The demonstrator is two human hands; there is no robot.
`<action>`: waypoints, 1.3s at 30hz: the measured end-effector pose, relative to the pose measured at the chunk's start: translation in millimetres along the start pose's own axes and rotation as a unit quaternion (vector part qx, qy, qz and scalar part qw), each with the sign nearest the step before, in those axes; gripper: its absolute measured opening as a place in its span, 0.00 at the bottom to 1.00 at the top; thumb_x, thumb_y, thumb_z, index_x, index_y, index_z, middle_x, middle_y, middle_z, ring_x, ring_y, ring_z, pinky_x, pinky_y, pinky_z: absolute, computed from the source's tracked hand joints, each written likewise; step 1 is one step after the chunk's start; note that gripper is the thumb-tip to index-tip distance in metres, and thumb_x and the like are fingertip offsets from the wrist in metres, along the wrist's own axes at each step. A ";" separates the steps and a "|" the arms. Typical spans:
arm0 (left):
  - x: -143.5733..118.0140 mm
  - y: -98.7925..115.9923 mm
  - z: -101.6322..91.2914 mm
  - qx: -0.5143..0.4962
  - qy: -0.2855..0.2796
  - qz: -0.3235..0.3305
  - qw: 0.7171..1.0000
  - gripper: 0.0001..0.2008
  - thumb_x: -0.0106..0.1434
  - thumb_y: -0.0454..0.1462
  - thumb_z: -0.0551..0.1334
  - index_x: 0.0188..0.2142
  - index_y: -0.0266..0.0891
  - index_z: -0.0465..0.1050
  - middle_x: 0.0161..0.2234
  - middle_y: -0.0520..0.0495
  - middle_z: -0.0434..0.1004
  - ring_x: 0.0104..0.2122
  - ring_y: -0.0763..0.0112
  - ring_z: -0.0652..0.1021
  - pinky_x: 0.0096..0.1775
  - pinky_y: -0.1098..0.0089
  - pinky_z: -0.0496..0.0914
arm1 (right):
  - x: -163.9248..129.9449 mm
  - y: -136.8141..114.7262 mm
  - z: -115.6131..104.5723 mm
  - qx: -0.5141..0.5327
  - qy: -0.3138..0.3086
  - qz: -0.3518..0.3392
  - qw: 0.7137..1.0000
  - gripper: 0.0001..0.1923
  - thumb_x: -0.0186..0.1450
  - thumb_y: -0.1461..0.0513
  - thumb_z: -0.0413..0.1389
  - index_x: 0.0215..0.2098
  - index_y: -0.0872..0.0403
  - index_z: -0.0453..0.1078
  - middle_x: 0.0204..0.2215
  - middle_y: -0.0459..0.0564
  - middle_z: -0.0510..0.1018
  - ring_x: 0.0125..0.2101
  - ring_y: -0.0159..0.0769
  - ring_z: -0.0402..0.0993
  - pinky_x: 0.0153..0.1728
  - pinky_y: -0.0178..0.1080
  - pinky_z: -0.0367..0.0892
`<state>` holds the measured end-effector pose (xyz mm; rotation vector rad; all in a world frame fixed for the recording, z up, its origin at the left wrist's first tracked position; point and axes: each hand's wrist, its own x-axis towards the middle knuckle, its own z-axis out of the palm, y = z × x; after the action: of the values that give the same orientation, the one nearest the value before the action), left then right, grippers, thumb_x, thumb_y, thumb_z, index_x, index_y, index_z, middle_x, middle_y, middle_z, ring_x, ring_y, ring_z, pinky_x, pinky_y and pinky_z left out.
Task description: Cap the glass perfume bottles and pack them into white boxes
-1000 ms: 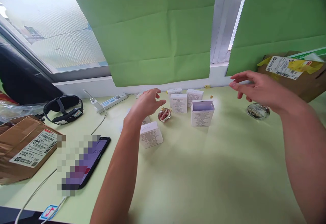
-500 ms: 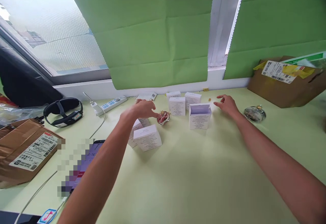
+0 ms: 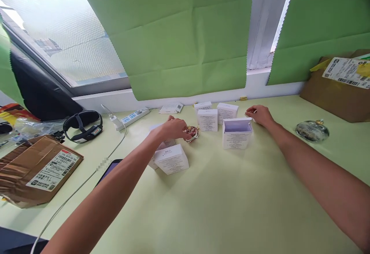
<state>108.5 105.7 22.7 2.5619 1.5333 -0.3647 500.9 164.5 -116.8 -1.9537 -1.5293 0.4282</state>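
My left hand is closed with its fingertips on a small round, red-and-silver ornament with gold trim. Part of the ornament is hidden under the fingers. Under and in front of that wrist are several small white boxes, the nearest one standing tilted. Past an open white box with a lilac inside, my right hand rests low on the table, thumb and finger pinched together. What lies between those fingertips is too small to make out. Behind the open box stand more white boxes, shut.
A round glass bottle with a gold top lies at the right, before a cardboard box. To the left are a power strip, a black headset, a phone, a white cable and a brown parcel.
My left hand's fingers have closed over the ornament. My right hand has gone from spread fingers to a pinch, where a tiny gold piece lay. The view has shifted slightly right.
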 end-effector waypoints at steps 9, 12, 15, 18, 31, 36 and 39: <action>-8.2 7.3 -13.8 -0.010 0.096 0.021 0.995 0.20 0.64 0.52 0.56 0.32 0.39 0.77 0.34 0.42 0.79 0.42 0.54 0.76 0.52 0.56 0.57 | -40.6 -2.5 -18.2 0.196 -0.002 0.031 0.980 0.16 0.71 0.56 0.57 0.54 0.55 0.70 0.51 0.53 0.76 0.45 0.40 0.77 0.45 0.48 0.74; -28.3 17.2 -31.9 -0.006 0.163 0.018 0.986 0.20 0.66 0.51 0.55 0.33 0.38 0.74 0.35 0.42 0.77 0.43 0.55 0.74 0.52 0.55 0.58 | -68.9 -0.9 -26.8 0.299 -0.006 0.033 0.954 0.15 0.69 0.53 0.58 0.48 0.55 0.73 0.44 0.52 0.79 0.37 0.35 0.77 0.38 0.43 0.75; -60.5 39.5 -39.7 -0.049 0.227 0.066 0.970 0.18 0.69 0.50 0.54 0.33 0.39 0.70 0.35 0.46 0.75 0.41 0.60 0.74 0.51 0.58 0.61 | -102.8 6.0 -36.7 0.384 -0.017 0.032 0.923 0.20 0.61 0.46 0.64 0.41 0.51 0.76 0.39 0.50 0.79 0.30 0.33 0.74 0.32 0.39 0.74; -89.2 74.1 -20.1 -0.150 0.225 0.127 0.954 0.15 0.71 0.48 0.53 0.36 0.41 0.69 0.38 0.47 0.75 0.37 0.64 0.74 0.43 0.64 0.66 | -132.4 12.9 -47.9 0.436 -0.031 0.041 0.899 0.24 0.53 0.44 0.67 0.40 0.50 0.77 0.35 0.47 0.77 0.26 0.31 0.70 0.28 0.38 0.72; -65.3 142.8 122.8 -0.331 0.233 0.211 0.890 0.11 0.72 0.43 0.55 0.49 0.40 0.66 0.50 0.37 0.73 0.50 0.57 0.74 0.51 0.55 0.70 | -186.6 -20.5 -78.7 0.480 -0.230 0.071 0.844 0.18 0.55 0.51 0.70 0.35 0.52 0.72 0.31 0.46 0.76 0.27 0.29 0.67 0.29 0.35 0.66; -67.7 140.2 124.3 -0.396 0.212 0.194 0.872 0.11 0.71 0.43 0.57 0.50 0.43 0.66 0.50 0.39 0.73 0.49 0.58 0.75 0.50 0.56 0.71 | -201.1 -43.8 -81.3 0.453 -0.282 0.015 0.846 0.16 0.60 0.49 0.66 0.35 0.52 0.74 0.32 0.46 0.74 0.26 0.28 0.65 0.28 0.35 0.65; -67.1 139.4 125.7 -0.411 0.204 0.193 0.867 0.11 0.71 0.43 0.57 0.50 0.43 0.66 0.49 0.40 0.74 0.50 0.59 0.75 0.51 0.56 0.71 | -207.6 -52.4 -78.3 0.430 -0.294 -0.010 0.853 0.14 0.62 0.50 0.65 0.37 0.50 0.76 0.33 0.47 0.76 0.25 0.28 0.67 0.29 0.37 0.66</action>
<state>183.6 -47.0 -81.2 2.1802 0.8907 0.7623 449.9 -46.8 -47.9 -1.1198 -1.3118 1.5123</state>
